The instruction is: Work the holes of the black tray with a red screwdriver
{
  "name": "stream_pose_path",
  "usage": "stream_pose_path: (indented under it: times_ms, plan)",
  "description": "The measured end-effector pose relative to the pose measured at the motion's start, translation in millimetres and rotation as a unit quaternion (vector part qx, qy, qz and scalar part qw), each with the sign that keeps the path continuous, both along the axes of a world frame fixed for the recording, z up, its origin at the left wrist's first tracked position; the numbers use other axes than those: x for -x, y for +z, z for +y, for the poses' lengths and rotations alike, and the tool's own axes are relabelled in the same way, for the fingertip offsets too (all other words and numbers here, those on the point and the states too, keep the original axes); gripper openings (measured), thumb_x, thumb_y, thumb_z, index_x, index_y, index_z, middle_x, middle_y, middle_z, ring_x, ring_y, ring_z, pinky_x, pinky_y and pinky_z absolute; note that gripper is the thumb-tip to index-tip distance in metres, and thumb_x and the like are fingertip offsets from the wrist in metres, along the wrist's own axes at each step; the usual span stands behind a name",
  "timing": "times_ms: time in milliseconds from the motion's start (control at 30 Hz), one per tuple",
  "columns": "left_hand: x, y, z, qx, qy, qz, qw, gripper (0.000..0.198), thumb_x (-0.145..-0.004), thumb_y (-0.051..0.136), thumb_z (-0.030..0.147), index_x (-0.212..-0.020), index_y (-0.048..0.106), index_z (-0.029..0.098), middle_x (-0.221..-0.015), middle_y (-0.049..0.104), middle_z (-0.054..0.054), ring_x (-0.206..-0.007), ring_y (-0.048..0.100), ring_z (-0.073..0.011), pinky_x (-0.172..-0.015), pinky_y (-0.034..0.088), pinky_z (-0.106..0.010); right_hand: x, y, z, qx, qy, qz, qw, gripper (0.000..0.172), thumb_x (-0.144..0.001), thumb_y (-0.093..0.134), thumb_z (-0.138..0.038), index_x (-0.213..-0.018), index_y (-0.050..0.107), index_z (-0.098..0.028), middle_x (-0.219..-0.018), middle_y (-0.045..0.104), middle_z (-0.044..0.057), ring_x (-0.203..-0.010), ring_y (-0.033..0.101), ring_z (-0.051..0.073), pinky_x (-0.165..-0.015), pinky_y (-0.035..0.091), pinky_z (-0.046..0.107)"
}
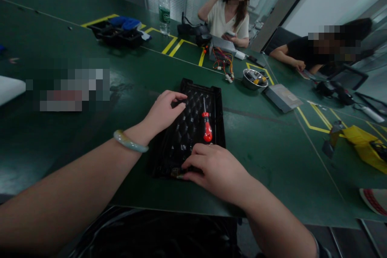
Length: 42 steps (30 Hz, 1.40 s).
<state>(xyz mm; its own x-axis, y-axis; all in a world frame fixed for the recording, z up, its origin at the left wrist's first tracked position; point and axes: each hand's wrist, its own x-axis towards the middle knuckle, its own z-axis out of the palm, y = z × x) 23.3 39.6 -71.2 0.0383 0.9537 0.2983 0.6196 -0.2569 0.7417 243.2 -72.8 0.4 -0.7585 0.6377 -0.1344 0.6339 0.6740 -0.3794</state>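
A black plastic tray (223,129) with a quilted, glossy floor lies on the green table in front of me. A screwdriver (207,127) with a red and black handle rests inside, its shaft pointing away from me. My left hand (166,111) is over the tray's left side, thumb and fingers apart and holding nothing. At the near end, my right hand (213,167) has its fingers curled and its thumb and fingertips at a small brownish part (177,172) by the near left corner. The fingers partly cover this part, and its kind is unclear.
Beyond the tray stand a metal bowl (254,79) of small items, a grey metal plate (283,97) and a metal box (222,44) with coloured cables (225,61). A water bottle (164,8) and a black bin (113,36) are farther back. Two people sit across the table.
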Motion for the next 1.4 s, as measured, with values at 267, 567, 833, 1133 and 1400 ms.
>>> stream_pose_path:
  times_ms: [267, 567, 833, 1133, 1400]
  plan:
    - [0.0, 0.0, 5.0, 0.031, 0.005, -0.029, 0.999, 0.031, -0.094, 0.065, 0.027, -0.122, 0.077, 0.020, -0.123, 0.070, -0.008, -0.108, 0.066, -0.0230, -0.106, 0.056, -0.042, 3.5, -6.6, -2.2, -0.013, -0.007, -0.026, 1.000, 0.022, -0.103, 0.065, -0.036, -0.104, 0.081, -0.022, -0.094, 0.077, 0.002, -0.085, 0.071, 0.019, -0.079, 0.050, 0.035]
    - [-1.4, -1.5, 4.3, 0.037, 0.000, -0.036, 0.999, 0.029, -0.095, 0.065, 0.027, -0.120, 0.076, 0.022, -0.123, 0.070, -0.006, -0.107, 0.066, -0.0223, -0.104, 0.057, -0.042, -1.2, -4.2, -6.3, -0.092, 0.010, 0.007, 0.996, 0.019, -0.102, 0.065, -0.031, -0.102, 0.081, -0.021, -0.087, 0.076, 0.001, -0.078, 0.070, 0.016, -0.072, 0.051, 0.033]
    - [-1.6, -2.8, 5.1, 0.031, 0.000, -0.031, 0.999, 0.028, -0.095, 0.065, 0.028, -0.120, 0.076, 0.022, -0.123, 0.070, -0.006, -0.113, 0.066, -0.0228, -0.105, 0.056, -0.041, -2.4, -7.4, -4.8, -0.068, 0.018, 0.027, 0.997, 0.018, -0.102, 0.066, -0.033, -0.100, 0.082, -0.023, -0.084, 0.076, 0.000, -0.078, 0.067, 0.015, -0.073, 0.050, 0.032]
    - [-1.5, -0.8, 4.5, 0.028, -0.006, -0.030, 0.999, 0.028, -0.094, 0.065, 0.027, -0.119, 0.076, 0.021, -0.122, 0.069, -0.007, -0.111, 0.065, -0.0228, -0.105, 0.056, -0.041, 4.6, -8.2, -5.4, -0.094, 0.030, 0.022, 0.995, 0.021, -0.101, 0.067, -0.031, -0.095, 0.083, -0.021, -0.081, 0.071, 0.002, -0.077, 0.064, 0.016, -0.077, 0.051, 0.032]
    - [-0.6, -1.4, 5.1, 0.028, -0.009, -0.018, 0.999, 0.028, -0.095, 0.064, 0.027, -0.119, 0.076, 0.022, -0.123, 0.069, -0.007, -0.116, 0.065, -0.0236, -0.109, 0.054, -0.042, 2.3, -7.5, -1.2, -0.093, 0.049, 0.007, 0.994, 0.023, -0.103, 0.065, -0.033, -0.093, 0.082, -0.022, -0.078, 0.070, 0.000, -0.072, 0.060, 0.013, -0.071, 0.043, 0.033]
